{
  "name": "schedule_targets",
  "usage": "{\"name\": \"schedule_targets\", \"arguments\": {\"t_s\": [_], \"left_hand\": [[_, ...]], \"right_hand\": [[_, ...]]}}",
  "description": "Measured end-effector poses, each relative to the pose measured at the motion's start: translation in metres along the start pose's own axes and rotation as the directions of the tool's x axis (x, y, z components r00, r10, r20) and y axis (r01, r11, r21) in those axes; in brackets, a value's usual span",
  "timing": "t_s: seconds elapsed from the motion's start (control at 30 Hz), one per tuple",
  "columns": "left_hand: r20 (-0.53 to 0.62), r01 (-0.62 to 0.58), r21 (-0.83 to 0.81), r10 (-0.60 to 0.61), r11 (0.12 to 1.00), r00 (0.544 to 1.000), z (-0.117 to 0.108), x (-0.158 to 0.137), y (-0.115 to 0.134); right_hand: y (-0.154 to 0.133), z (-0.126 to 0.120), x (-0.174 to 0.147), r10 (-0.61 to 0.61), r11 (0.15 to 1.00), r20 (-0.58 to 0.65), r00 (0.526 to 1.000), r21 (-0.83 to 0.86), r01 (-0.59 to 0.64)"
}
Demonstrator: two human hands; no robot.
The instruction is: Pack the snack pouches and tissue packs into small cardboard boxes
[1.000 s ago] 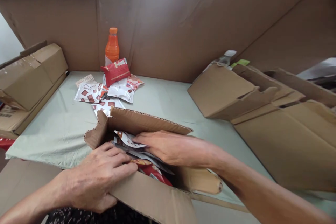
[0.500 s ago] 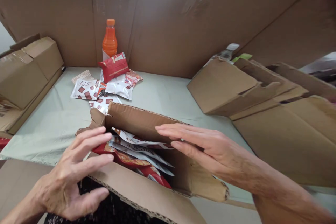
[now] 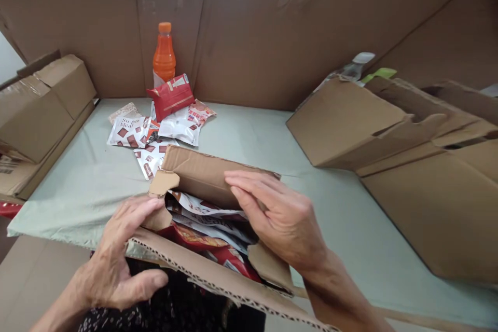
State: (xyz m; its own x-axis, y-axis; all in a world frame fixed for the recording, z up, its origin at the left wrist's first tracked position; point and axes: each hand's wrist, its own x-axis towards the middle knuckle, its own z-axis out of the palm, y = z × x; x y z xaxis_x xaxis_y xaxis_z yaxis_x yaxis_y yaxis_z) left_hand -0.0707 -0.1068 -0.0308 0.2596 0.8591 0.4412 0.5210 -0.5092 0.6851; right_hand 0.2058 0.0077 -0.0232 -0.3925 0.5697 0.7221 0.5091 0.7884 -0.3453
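A small open cardboard box (image 3: 202, 171) sits at the table's near edge. Inside it, white pouches (image 3: 210, 220) with brown print and a red snack bag (image 3: 229, 259) stand side by side. My left hand (image 3: 112, 254) is at the box's left end, its fingers against the torn left flap (image 3: 164, 184) and its thumb spread away. My right hand (image 3: 276, 212) reaches over the right end, fingers stretched near the raised far flap and palm side by the folded-in right flap (image 3: 270, 267). Neither hand grips a pouch.
Beyond the box lies a pile of white pouches (image 3: 128, 129) with a red packet (image 3: 171, 97) on top. An orange drink bottle (image 3: 164, 54) stands behind it. Cardboard boxes flank the table, one at left (image 3: 42, 109) and others at right (image 3: 346, 119), with a clear bottle (image 3: 358, 65) sticking out.
My hands have moved in onto the box ends. Its left and right flaps now lean inward over the contents. My right hand has come left and down, and the view has shifted slightly.
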Motion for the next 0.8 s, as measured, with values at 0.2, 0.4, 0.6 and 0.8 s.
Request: {"name": "schedule_targets", "arguments": {"t_s": [0.2,0.4,0.6,0.8], "left_hand": [[0.0,-0.05,0.076,0.05,0.996,0.999,0.004,0.009,-0.002],[-0.013,-0.008,0.042,0.009,0.999,1.0,0.005,0.006,-0.002],[-0.039,0.053,0.01,-0.053,0.999,0.998,0.006,0.001,0.0],[-0.042,0.033,0.002,-0.033,0.999,0.999,0.008,0.006,-0.002]], "right_hand": [[-0.003,0.001,-0.007,0.004,0.994,0.006,1.0,-0.108,-0.003],[-0.001,0.001,-0.011,0.058,0.965,-0.067,0.996,-0.253,-0.073],[-0.001,0.006,-0.012,0.073,0.934,-0.056,0.996,-0.347,-0.087],[0.0,0.01,-0.011,0.072,0.924,-0.065,0.995,-0.371,-0.091]]}}
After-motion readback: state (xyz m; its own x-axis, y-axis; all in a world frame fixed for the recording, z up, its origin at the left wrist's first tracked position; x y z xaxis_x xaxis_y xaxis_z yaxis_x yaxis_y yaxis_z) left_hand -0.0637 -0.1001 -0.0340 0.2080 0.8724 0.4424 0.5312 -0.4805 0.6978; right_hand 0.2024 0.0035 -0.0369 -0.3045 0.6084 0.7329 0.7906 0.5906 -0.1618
